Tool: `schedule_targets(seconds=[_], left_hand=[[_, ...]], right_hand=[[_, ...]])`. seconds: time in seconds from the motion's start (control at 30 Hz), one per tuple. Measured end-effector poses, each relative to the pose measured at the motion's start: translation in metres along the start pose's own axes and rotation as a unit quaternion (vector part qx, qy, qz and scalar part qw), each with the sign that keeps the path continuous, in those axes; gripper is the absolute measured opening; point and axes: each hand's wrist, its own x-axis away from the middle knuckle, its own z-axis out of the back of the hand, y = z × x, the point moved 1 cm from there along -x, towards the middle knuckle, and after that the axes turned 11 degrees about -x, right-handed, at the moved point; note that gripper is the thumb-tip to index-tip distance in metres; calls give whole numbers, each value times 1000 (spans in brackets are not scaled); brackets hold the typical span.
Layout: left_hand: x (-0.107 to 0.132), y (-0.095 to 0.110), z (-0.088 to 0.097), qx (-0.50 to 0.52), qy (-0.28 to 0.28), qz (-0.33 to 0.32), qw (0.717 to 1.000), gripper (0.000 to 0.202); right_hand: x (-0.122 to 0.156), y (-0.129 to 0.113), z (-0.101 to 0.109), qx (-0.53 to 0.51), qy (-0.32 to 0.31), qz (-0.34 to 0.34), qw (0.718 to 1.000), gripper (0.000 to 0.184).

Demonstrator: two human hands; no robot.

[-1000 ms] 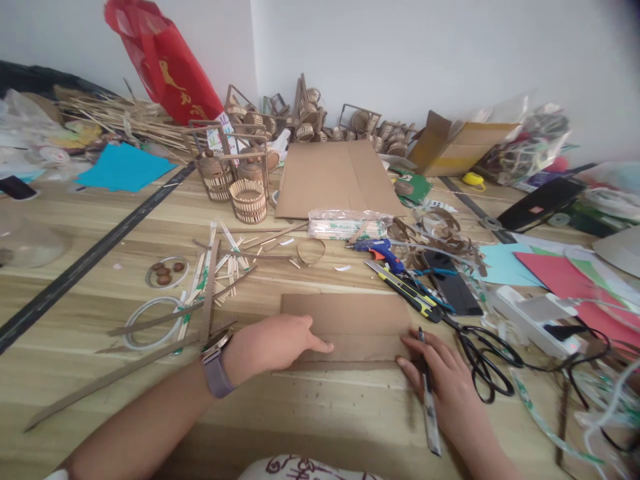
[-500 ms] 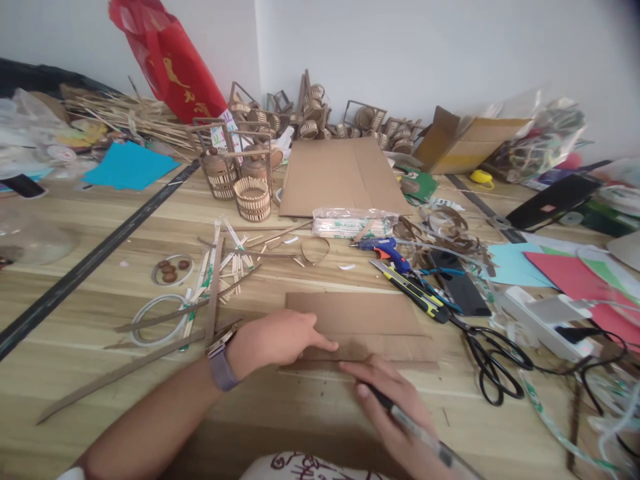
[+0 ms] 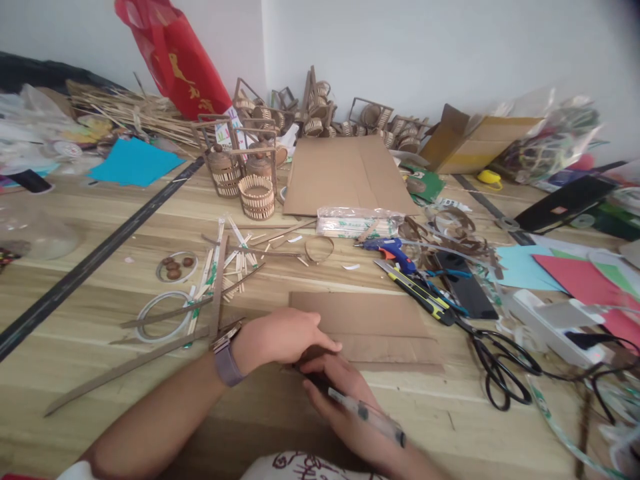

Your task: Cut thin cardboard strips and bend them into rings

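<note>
Brown cardboard piece (image 3: 370, 317) is right in front of you on the surface (image 3: 465, 440), long axis approx. 9 to 3 o'clock. Your L hand (image 3: 280, 337) rests on its left end, one finger stretched toward 3; can't tell if the others pinch it, undersides hidden. R hand (image 3: 350, 383) has its fingers wrapped round a pen (image 3: 370, 417), tips at the near left edge, just beside the L hand. So most of the cardboard lies toward 2-3 o'clock from both hands; R is closer to the near edge, L is over the top face. Pen's back end points approx. 4.

Writing: red bag (image 3: 173, 63) at 11 has gold characters, too blurry to read; white label (image 3: 223, 135) below it, letters too small. Plastic pack (image 3: 357, 223) at 12 has green print, illegible. Shirt (image 3: 295, 467) at 6: dark lettering, partly cut off.
</note>
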Motion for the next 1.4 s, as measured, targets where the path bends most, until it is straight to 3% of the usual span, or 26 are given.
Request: schedule_targets(seconds=[1.1,1.4], left_hand=[[1,1,-2,-8,23,-5,1000,52],[3,5,4,-14,-6,7,1000,53]], right_hand=[[-4,4,-10,42,4,29,999,12],[-3,4,-8,30,14,32,999,12]])
